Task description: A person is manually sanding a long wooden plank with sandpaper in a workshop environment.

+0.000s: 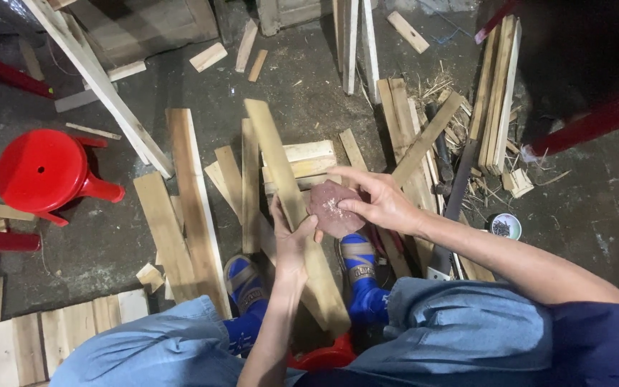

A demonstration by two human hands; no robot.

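A worn, reddish-brown sheet of sandpaper, dusted with pale wood grit, lies against a long, pale wooden plank that slants up from between the person's blue-socked, sandalled feet over the dark floor. The right hand pinches the sheet's edge between thumb and fingers, while the left hand wraps its fingers around the plank from below. The plank seems to be mid-sanding, and rubbing along it calls for a steady left-hand grip; loose boards and a red plastic stool lie around.
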